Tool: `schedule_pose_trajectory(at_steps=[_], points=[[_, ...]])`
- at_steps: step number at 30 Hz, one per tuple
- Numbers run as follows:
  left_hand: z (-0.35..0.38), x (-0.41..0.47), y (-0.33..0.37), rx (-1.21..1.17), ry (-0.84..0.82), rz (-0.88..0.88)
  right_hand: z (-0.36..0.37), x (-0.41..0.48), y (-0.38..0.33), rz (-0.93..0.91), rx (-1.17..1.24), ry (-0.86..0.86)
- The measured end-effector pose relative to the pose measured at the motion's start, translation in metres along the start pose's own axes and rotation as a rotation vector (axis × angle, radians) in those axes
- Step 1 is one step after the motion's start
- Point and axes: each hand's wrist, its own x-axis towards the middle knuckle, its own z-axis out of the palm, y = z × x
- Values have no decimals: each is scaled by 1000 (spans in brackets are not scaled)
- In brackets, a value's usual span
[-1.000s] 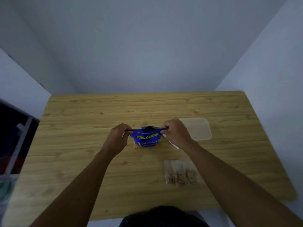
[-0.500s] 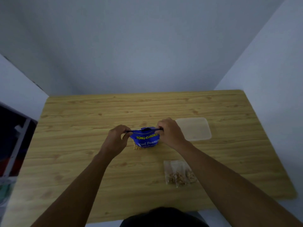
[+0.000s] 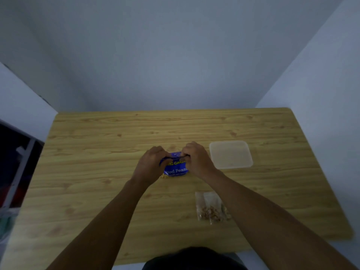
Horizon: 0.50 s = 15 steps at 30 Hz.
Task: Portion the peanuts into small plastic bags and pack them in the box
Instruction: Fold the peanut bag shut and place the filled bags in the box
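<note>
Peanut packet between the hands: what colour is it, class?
The peanut packet is blue, with yellow and white lettering; head view.

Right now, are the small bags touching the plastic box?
Apart. Head view: the small bags lie nearer the person, the box farther back, bare table and the right forearm between them.

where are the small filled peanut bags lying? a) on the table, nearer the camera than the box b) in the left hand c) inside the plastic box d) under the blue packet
a: the small clear bags of peanuts lie on the wooden table, apart from and nearer the camera than the translucent plastic box.
</note>
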Motion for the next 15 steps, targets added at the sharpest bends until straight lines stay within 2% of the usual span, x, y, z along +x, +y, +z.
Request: schedule_pose_trajectory(at_steps=[7,15], points=[[8,3,4,81,18,7,-1,-4,-6,-38,-77,-2],[-6,-7,-13,66,6,-47,1,1,-16,27,-70,4]])
